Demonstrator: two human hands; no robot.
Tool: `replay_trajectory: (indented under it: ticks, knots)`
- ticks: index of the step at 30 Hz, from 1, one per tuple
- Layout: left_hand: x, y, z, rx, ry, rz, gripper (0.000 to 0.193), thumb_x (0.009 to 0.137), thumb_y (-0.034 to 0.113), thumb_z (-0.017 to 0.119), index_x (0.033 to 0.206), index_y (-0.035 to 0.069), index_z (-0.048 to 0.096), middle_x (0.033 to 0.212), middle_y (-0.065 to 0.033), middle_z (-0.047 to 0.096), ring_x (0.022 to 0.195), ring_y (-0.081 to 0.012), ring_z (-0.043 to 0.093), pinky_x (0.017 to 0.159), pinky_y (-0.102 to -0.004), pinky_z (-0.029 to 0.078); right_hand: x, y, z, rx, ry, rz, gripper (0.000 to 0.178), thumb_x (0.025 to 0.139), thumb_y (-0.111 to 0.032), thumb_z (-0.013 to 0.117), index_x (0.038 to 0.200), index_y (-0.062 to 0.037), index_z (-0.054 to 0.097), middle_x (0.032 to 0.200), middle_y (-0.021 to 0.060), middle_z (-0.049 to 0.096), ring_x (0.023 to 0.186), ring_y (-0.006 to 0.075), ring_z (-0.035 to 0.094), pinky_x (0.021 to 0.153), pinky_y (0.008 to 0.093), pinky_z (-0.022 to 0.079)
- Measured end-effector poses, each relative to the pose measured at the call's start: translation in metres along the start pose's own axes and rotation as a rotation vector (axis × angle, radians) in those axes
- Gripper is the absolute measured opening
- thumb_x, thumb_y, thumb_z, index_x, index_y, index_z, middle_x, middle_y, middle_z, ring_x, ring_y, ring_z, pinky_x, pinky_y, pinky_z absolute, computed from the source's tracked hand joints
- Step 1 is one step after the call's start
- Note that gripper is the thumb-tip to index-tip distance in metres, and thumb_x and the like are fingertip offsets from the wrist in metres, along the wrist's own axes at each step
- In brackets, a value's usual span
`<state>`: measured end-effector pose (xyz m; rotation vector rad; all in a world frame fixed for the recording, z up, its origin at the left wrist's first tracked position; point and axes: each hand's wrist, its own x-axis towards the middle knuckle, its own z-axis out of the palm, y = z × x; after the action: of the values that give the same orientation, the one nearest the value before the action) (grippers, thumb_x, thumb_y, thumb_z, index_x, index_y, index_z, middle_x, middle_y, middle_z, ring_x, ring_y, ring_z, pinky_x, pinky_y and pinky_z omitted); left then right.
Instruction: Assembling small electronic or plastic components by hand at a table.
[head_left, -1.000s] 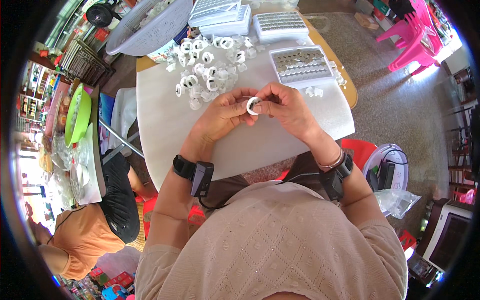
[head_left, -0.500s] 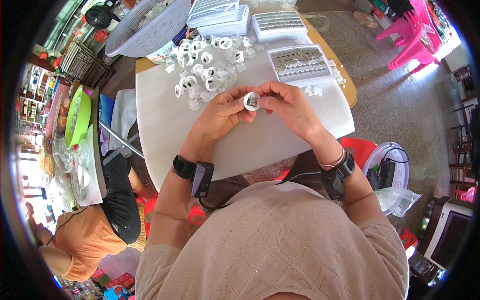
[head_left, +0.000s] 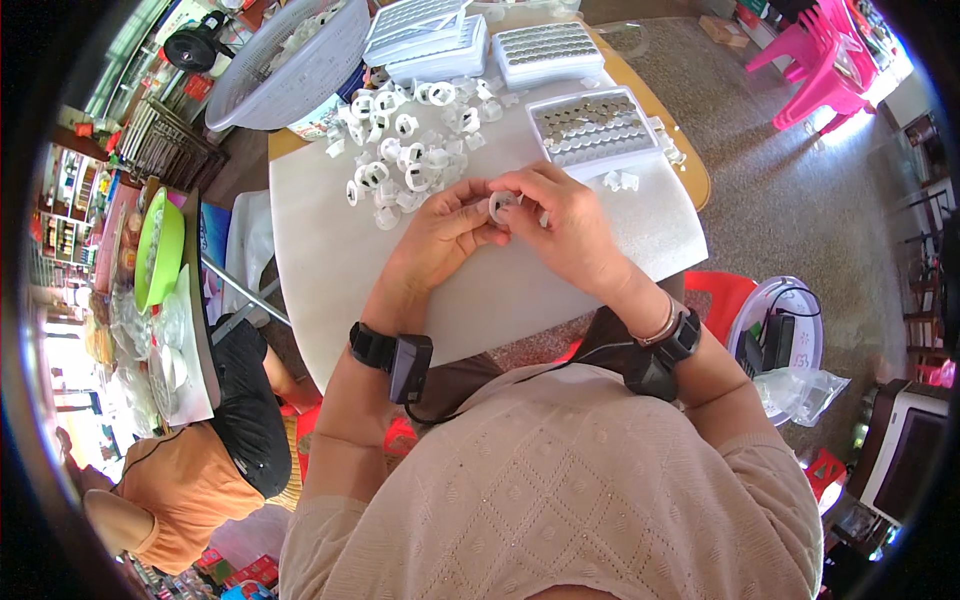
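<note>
Over the middle of the table, my left hand (head_left: 448, 228) pinches a small round white plastic piece (head_left: 500, 203) between thumb and fingers. My right hand (head_left: 568, 222) is closed around its right side, the thumb pressed across its face and hiding most of it. Beyond my left hand lies a loose heap of similar white pieces (head_left: 417, 177), several with dark slots in their faces. Past my right hand stands a clear plastic tray (head_left: 612, 164) with rows of small round silvery discs. A few small translucent bits (head_left: 621, 181) lie by its near edge.
More disc trays (head_left: 548, 72) and a stack of trays (head_left: 440, 68) stand at the table's far side, beside a large grey basket (head_left: 262, 95). A person in orange (head_left: 195, 485) sits at left near a green basin (head_left: 157, 250). A pale tub (head_left: 815, 335) stands at right.
The right thumb and fingers have moved over the white piece, covering its dark centre, which showed before. The piece looks turned a little. The whole view has shifted slightly.
</note>
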<state>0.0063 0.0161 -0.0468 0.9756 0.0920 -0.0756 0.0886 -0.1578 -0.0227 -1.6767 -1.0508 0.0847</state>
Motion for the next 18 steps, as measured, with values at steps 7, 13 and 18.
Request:
replay_trajectory:
  ticks: [7, 13, 18]
  knots:
    - [-0.0011, -0.0032, 0.0047, 0.071, 0.087, 0.04, 0.024, 0.093, 0.011, 0.057, 0.113, -0.001, 0.054, 0.105, -0.0101, 0.061, 0.095, -0.0183, 0.062, 0.08, -0.0327, 0.053, 0.0003, 0.0035, 0.0075, -0.137, 0.064, -0.144, 0.019, 0.078, -0.002, 0.063, 0.097, -0.0009, 0.06, 0.089, 0.0121, 0.06, 0.069, 0.0237, 0.065, 0.058, 0.0342, 0.052]
    - [-0.0016, -0.0002, 0.0019, 0.08, 0.067, 0.017, 0.025, 0.091, 0.014, 0.06, 0.112, 0.0, 0.055, 0.104, -0.0092, 0.062, 0.095, -0.0183, 0.061, 0.079, -0.032, 0.053, 0.0013, 0.0074, 0.0109, -0.148, 0.093, -0.171, 0.02, 0.074, -0.005, 0.065, 0.093, -0.0028, 0.057, 0.084, 0.014, 0.058, 0.073, 0.035, 0.06, 0.063, 0.0416, 0.051]
    - [-0.0027, 0.0038, 0.0035, 0.033, 0.052, -0.022, 0.028, 0.091, 0.012, 0.06, 0.114, -0.001, 0.055, 0.104, -0.0093, 0.062, 0.092, -0.0186, 0.062, 0.077, -0.0305, 0.052, -0.0029, 0.003, 0.0078, -0.057, 0.14, -0.112, 0.029, 0.076, -0.005, 0.069, 0.102, -0.0029, 0.057, 0.094, 0.0107, 0.058, 0.07, 0.0239, 0.06, 0.061, 0.0319, 0.05]
